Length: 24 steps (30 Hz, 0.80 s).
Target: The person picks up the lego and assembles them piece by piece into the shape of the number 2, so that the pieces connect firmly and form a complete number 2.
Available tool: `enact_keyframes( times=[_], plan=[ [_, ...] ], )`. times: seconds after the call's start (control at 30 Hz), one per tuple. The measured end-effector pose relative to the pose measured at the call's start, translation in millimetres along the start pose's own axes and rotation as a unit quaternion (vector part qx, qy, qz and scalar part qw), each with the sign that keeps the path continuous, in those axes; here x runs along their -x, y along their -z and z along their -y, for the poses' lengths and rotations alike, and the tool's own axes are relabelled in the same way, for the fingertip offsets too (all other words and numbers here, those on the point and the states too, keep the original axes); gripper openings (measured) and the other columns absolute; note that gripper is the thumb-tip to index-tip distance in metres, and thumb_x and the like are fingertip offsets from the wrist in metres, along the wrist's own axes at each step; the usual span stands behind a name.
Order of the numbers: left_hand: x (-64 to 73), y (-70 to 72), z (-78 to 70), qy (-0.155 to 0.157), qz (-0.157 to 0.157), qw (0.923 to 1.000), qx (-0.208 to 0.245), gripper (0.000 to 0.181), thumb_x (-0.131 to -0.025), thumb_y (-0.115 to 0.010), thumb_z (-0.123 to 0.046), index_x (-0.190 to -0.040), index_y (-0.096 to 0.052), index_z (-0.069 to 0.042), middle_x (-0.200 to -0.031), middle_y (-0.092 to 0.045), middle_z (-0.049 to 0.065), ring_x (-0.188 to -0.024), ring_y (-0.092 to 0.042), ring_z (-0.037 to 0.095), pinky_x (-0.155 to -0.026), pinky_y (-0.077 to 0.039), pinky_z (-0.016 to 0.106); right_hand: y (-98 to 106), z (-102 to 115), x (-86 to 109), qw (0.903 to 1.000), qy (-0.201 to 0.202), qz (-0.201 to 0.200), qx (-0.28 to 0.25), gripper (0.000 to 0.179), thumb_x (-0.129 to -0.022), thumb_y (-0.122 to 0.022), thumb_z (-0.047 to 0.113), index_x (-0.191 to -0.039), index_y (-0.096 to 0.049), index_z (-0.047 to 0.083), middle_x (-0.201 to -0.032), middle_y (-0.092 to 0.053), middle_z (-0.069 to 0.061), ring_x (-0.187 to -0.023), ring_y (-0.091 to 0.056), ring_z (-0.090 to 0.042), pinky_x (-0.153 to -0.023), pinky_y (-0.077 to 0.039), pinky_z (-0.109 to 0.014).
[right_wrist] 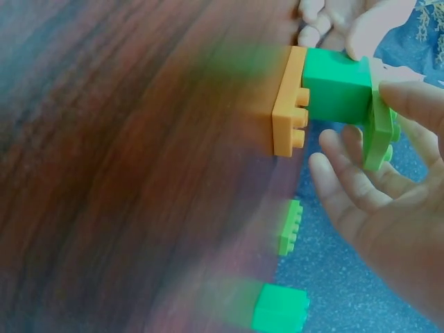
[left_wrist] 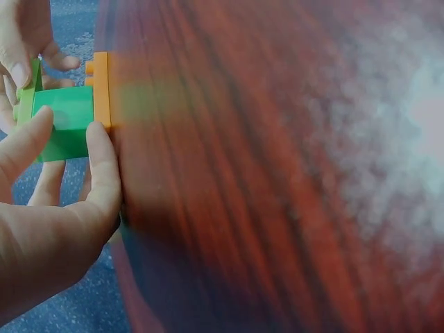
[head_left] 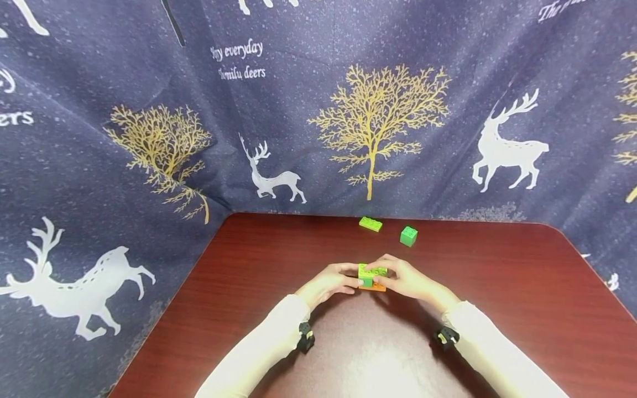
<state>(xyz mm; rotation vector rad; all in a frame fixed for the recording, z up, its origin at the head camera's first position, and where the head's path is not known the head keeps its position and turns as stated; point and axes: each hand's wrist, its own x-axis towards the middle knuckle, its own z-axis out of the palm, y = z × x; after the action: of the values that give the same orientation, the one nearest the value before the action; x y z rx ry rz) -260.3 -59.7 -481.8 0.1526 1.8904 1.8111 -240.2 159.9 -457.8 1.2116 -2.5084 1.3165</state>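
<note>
A small stack stands on the table between both hands: an orange building plate (right_wrist: 286, 114) at the bottom, a green block (left_wrist: 66, 118) on one end of it, and a lime plate (right_wrist: 378, 128) on top, tilted and overhanging the orange studs. My left hand (head_left: 330, 283) grips the green block from the left, thumb near its upper edge and a finger low by the orange plate. From the right, my right hand (head_left: 410, 282) pinches the lime plate, its thumb on the studded side and its other fingers around the overhanging end.
Farther back on the dark red table (head_left: 278, 243) lie another lime plate (head_left: 370, 224) and a second green block (head_left: 408, 236). A blue cloth (head_left: 278, 110) printed with deer and trees hangs behind the table's far edge.
</note>
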Motion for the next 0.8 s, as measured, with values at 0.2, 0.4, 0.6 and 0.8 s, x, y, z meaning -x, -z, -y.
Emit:
enact_keyframes(
  times=[0.2,0.4,0.6,0.8],
  plan=[
    [1.3,-1.1,2.1,-0.010,-0.009,0.9999,0.000,0.047,-0.083,-0.071,0.002,-0.128,-0.058,0.001,-0.115,-0.064,0.013,-0.088,-0.067,0.021,-0.079,-0.056,0.037,3,0,0.4,0.9997,-0.010,0.021,-0.005,0.030,-0.087,-0.066,-0.003,-0.118,-0.064,-0.002,-0.103,-0.060,-0.014,-0.093,-0.059,-0.028,-0.076,-0.056,-0.039],
    [4.5,-2.1,2.4,-0.013,-0.014,0.9998,-0.004,0.050,-0.083,-0.071,0.002,-0.131,-0.057,0.000,-0.118,-0.063,0.014,-0.090,-0.067,0.024,-0.080,-0.055,0.037,2,-10,2.9,0.9996,-0.003,0.023,-0.017,0.034,-0.088,-0.066,-0.001,-0.121,-0.064,0.001,-0.106,-0.061,-0.009,-0.098,-0.058,-0.022,-0.079,-0.055,-0.037],
    [3.9,-0.6,0.9,-0.011,-0.006,0.9999,0.006,0.052,-0.083,-0.072,0.000,-0.132,-0.056,0.000,-0.120,-0.063,0.014,-0.090,-0.067,0.022,-0.081,-0.055,0.037,7,-12,1.9,0.9999,0.007,0.003,-0.008,0.033,-0.090,-0.064,0.003,-0.123,-0.062,-0.001,-0.110,-0.064,-0.012,-0.100,-0.060,-0.026,-0.082,-0.054,-0.042],
    [4.0,0.8,-3.4,-0.009,-0.012,0.9999,0.000,0.051,-0.081,-0.074,-0.002,-0.130,-0.058,-0.003,-0.118,-0.063,0.012,-0.087,-0.066,0.019,-0.080,-0.055,0.037,18,-19,-0.2,0.9984,-0.044,-0.033,-0.013,0.032,-0.092,-0.062,0.003,-0.123,-0.060,-0.004,-0.107,-0.065,-0.022,-0.095,-0.064,-0.032,-0.082,-0.053,-0.040]
  ],
)
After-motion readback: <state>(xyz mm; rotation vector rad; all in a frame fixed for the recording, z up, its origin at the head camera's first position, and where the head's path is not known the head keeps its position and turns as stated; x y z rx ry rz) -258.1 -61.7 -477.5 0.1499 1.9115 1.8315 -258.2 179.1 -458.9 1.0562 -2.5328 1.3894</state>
